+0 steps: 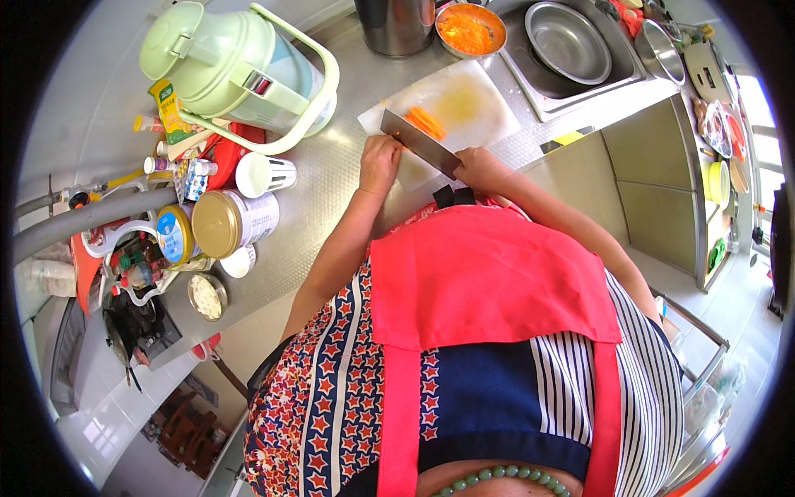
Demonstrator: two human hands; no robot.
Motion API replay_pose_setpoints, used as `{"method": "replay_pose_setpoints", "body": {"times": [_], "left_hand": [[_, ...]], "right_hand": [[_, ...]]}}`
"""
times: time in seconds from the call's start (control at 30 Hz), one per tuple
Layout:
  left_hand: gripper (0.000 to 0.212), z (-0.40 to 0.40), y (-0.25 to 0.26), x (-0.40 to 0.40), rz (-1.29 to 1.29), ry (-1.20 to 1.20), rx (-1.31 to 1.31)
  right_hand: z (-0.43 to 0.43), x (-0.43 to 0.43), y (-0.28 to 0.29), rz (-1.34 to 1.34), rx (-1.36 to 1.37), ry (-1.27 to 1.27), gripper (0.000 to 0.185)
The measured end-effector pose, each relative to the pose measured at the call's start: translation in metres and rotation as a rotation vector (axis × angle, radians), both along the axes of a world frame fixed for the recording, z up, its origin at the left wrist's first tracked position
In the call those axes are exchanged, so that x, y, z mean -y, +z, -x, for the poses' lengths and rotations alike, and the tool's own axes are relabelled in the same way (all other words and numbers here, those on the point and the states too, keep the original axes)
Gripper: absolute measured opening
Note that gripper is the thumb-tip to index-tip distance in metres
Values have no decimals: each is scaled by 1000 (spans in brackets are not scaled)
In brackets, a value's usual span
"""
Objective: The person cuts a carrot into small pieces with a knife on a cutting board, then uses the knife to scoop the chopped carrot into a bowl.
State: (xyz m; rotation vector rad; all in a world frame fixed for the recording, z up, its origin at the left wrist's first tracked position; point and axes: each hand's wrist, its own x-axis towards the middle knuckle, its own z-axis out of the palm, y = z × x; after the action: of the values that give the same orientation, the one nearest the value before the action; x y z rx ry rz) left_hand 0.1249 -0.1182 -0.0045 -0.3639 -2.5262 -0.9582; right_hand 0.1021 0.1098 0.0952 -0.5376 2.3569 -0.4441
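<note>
My right hand (pixel 483 169) grips a broad steel kitchen cleaver (pixel 423 145) at its near end; the handle is hidden in the fist. The blade slants across a white cutting board (pixel 494 121). My left hand (pixel 380 164) is curled beside the blade's far end, fingertips against or very near it. Whether these fingers pinch a piece of food cannot be made out. Beyond the blade, a small heap of thin carrot strips (pixel 425 123) lies on the board. A yellowish wet stain marks the board's surface further right.
A metal bowl of shredded carrot (pixel 467 34) stands behind the board, beside a sink (pixel 543 112) holding a metal basin (pixel 568 42). On the left are a large pale green vacuum jug (pixel 273 81), a paper cup (pixel 266 175), tins (pixel 258 217) and a small bowl of white food (pixel 207 297).
</note>
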Motion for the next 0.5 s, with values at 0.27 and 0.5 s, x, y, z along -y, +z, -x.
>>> {"method": "replay_pose_setpoints", "body": {"times": [0.27,0.5], "left_hand": [[7,-1,1,-2,17,-4,7],[14,3,1,7,52,-7,10]], "right_hand": [[-2,1,-5,19,46,-49,29],[0,-3,-20,92,-24,-76,32]]}}
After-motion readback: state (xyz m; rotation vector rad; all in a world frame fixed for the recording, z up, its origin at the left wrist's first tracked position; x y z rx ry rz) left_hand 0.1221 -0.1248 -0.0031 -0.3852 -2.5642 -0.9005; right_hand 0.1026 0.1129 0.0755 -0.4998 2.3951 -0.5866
